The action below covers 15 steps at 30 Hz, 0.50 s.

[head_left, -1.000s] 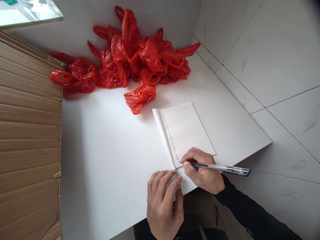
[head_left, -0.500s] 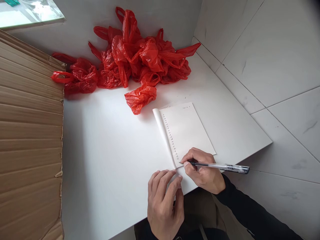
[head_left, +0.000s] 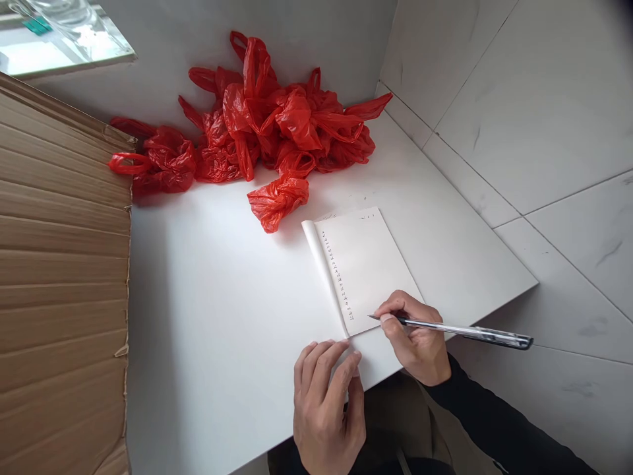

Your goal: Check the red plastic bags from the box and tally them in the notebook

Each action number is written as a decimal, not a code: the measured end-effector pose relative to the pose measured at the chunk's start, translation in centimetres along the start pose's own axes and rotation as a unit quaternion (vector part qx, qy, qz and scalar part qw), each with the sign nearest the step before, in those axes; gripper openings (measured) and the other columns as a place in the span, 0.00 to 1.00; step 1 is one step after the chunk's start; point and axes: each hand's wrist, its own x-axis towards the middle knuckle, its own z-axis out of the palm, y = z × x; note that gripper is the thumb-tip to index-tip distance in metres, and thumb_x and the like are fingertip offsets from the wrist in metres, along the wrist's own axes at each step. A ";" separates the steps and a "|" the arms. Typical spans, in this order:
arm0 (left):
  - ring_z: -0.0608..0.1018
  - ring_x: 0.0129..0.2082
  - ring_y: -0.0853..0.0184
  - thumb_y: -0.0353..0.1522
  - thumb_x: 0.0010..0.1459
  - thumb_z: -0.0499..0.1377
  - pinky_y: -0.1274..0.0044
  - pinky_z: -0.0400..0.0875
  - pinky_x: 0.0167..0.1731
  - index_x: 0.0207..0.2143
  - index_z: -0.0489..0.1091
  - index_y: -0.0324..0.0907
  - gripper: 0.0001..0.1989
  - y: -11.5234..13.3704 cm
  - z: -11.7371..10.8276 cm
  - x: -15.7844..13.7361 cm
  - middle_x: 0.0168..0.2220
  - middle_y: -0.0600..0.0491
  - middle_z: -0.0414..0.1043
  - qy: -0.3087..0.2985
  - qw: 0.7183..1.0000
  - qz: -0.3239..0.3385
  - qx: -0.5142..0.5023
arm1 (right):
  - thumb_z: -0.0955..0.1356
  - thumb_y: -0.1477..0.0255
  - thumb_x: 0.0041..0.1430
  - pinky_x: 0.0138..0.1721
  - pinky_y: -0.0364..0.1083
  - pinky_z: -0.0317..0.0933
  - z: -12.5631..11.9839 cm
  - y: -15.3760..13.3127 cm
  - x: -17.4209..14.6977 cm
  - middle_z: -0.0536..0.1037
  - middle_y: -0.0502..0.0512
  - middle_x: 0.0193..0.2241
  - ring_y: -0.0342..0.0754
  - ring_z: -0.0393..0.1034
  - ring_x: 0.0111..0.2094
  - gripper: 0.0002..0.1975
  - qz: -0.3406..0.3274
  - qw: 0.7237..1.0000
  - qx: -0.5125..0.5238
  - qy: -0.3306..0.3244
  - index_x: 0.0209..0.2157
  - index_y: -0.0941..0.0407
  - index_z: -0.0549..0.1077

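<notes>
Pinched near its tip by the right hand [head_left: 419, 351], the clear-barrelled pen [head_left: 484, 334] is best guided lightly, while the notebook [head_left: 370, 270], right of frame centre, should be steadied by the loosely curled, empty left hand [head_left: 326, 404].

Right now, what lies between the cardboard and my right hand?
In the head view, going from the cardboard to your right hand: white tabletop, then the notebook with its rolled edge, plus the tip of the pen you hold.
</notes>
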 end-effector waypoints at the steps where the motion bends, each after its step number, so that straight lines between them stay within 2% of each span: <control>1: 0.74 0.50 0.58 0.14 0.57 0.58 0.58 0.67 0.53 0.46 0.74 0.40 0.19 0.0 0.0 0.0 0.47 0.46 0.77 0.000 1.000 0.000 0.000 | 0.65 0.73 0.61 0.23 0.44 0.55 0.0 0.0 0.0 0.71 0.46 0.25 0.42 0.61 0.22 0.05 0.002 1.000 0.000 0.009 0.31 0.53 0.71; 15: 0.74 0.50 0.58 0.14 0.57 0.57 0.59 0.68 0.52 0.47 0.74 0.41 0.21 -0.2 0.1 -0.1 0.47 0.46 0.76 0.006 1.000 0.007 0.007 | 0.65 0.71 0.62 0.24 0.45 0.57 0.2 0.2 0.0 0.72 0.48 0.25 0.44 0.64 0.23 0.05 0.016 1.000 0.012 0.010 0.32 0.53 0.72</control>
